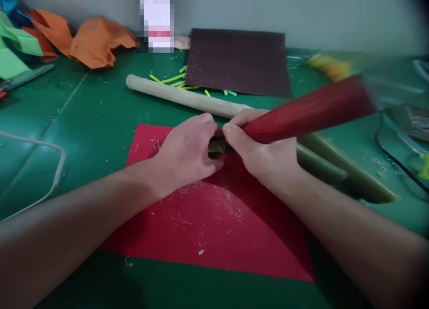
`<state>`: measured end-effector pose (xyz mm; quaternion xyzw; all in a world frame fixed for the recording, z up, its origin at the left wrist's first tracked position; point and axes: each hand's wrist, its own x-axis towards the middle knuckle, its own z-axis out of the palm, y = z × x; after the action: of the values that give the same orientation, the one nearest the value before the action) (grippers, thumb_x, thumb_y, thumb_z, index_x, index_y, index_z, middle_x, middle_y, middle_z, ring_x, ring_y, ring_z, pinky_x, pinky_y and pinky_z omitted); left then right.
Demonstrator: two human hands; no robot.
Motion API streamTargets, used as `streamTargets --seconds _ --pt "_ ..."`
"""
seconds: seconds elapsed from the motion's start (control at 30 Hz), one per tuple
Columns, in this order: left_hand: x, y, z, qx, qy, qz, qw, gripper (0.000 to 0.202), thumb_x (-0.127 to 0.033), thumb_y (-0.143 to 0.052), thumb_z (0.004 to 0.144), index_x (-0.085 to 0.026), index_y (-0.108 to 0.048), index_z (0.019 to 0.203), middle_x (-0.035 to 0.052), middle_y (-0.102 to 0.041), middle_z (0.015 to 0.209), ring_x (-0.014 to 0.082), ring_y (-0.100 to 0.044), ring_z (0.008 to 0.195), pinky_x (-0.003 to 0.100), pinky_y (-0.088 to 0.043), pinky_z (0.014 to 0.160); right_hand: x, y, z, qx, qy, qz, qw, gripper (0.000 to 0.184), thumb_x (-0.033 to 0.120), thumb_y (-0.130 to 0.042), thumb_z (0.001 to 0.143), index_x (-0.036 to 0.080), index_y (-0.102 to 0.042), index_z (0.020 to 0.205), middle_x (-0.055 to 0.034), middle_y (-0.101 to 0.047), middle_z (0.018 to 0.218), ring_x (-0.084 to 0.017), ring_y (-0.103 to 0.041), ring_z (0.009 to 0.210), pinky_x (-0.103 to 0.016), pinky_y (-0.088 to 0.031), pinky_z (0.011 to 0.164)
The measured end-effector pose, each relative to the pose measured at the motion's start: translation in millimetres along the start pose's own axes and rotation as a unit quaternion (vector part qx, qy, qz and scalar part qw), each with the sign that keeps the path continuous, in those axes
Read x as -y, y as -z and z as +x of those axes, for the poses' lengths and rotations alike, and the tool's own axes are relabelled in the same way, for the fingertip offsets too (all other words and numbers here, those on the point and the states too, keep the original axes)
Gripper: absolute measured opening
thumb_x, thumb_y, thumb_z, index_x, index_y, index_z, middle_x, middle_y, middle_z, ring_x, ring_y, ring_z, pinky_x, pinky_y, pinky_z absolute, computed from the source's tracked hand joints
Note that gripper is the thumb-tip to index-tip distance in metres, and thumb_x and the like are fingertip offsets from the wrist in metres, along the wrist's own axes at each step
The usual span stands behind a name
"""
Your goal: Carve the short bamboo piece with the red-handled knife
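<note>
A: What is taking up most of the view?

B: A green mat (100, 121) is covering the table, and a red sheet (214, 228) is lying flat on it at six o'clock, dusted with pale shavings.

A: And farther back?

B: A dark sheet (237, 61) is lying at twelve o'clock, and crumpled orange paper (94, 40) is sitting at ten. A dowel (174, 94) is running from eleven o'clock toward the centre, passing behind the hands.

A: What are the hands doing?

B: The right hand (264, 152) is wrapping its fingers tightly round the narrow end of a red roll (311, 110), which is pointing up and out toward two o'clock (its far end is blurring). The left hand (187, 154) is closing thumb against fingers on a dark stub (216, 146) that is sticking out of that end. The two hands are meeting knuckle to knuckle above the top edge of the red sheet.

A: Anything beside them?

B: Olive tubes (335, 166) are lying under the right forearm at four o'clock, a pale cable (50, 184) is looping at nine, and small green sticks (174, 79) are lying scattered just beyond the dowel.
</note>
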<state>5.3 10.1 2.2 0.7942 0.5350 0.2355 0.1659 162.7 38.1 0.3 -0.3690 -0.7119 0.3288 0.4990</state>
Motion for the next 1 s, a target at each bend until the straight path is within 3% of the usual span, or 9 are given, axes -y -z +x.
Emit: streamTargets --seconds 0.13,0.33,0.57,0.77,0.87,1.0 --pt "-1.5 0.2 -0.7 0.004 0.001 0.011 1.0 0.023 -0.024 -0.064 0.075 -0.021 -0.042 0.07 0.0023 -0.052 0.079 0.0156 -0.049 0.069 0.032 -0.033 0.055 1.8 2.8 -2.7 0.047 0.008 -0.003 0.999 0.026 0.013 -0.065 0.076 0.024 -0.053 0.056 0.0028 -0.051 0.055 -0.014 -0.051 0.054 -0.032 -0.047 0.057" --pt "-0.6 -1.9 -0.7 -0.018 -0.019 0.03 0.999 0.017 -0.024 -0.065 0.075 -0.02 -0.048 0.075 0.0036 -0.055 0.081 0.018 -0.052 0.073 0.033 -0.033 0.055 -0.9 -0.6 -1.2 -0.015 -0.001 0.02 1.0 0.025 0.015 -0.065 0.078 0.024 -0.055 0.057 0.0015 -0.055 0.059 -0.014 -0.053 0.057 -0.032 -0.048 0.057" --pt "-3.4 2.2 0.4 0.007 0.002 0.003 1.0 0.023 -0.024 -0.065 0.074 -0.021 -0.043 0.069 0.0017 -0.051 0.077 0.0154 -0.047 0.066 0.032 -0.031 0.053 1.1 4.1 -3.7 0.066 0.001 -0.004 0.998 0.026 0.017 -0.064 0.078 0.024 -0.053 0.055 0.0024 -0.052 0.054 -0.013 -0.049 0.053 -0.031 -0.045 0.053" --pt "-0.4 -1.6 -1.0 -0.018 -0.01 0.018 1.0 0.016 -0.025 -0.065 0.075 -0.02 -0.05 0.074 0.0031 -0.055 0.08 0.017 -0.051 0.07 0.032 -0.032 0.053 -1.5 -1.3 -2.9 -0.028 -0.013 0.032 0.999 0.02 0.017 -0.065 0.076 0.023 -0.058 0.059 0.0028 -0.057 0.061 -0.013 -0.054 0.058 -0.031 -0.05 0.06" --pt "0.8 -2.8 -0.6 -0.026 -0.015 0.016 0.999 0.021 -0.025 -0.066 0.074 -0.021 -0.046 0.072 0.0029 -0.055 0.08 0.0166 -0.05 0.069 0.032 -0.032 0.053 -0.9 -1.0 -0.3 -0.013 -0.006 0.014 1.0 0.021 0.018 -0.065 0.077 0.024 -0.056 0.058 0.0023 -0.055 0.059 -0.014 -0.053 0.058 -0.032 -0.049 0.058" --pt "-0.7 -1.6 -0.5 -0.012 0.0 0.003 1.0 0.027 -0.024 -0.066 0.073 -0.022 -0.04 0.068 0.0017 -0.052 0.077 0.015 -0.048 0.066 0.033 -0.031 0.052 0.3 3.4 -0.3 0.053 0.0 -0.012 0.999 0.024 0.015 -0.065 0.075 0.024 -0.053 0.056 0.0023 -0.052 0.056 -0.014 -0.049 0.055 -0.032 -0.046 0.056"
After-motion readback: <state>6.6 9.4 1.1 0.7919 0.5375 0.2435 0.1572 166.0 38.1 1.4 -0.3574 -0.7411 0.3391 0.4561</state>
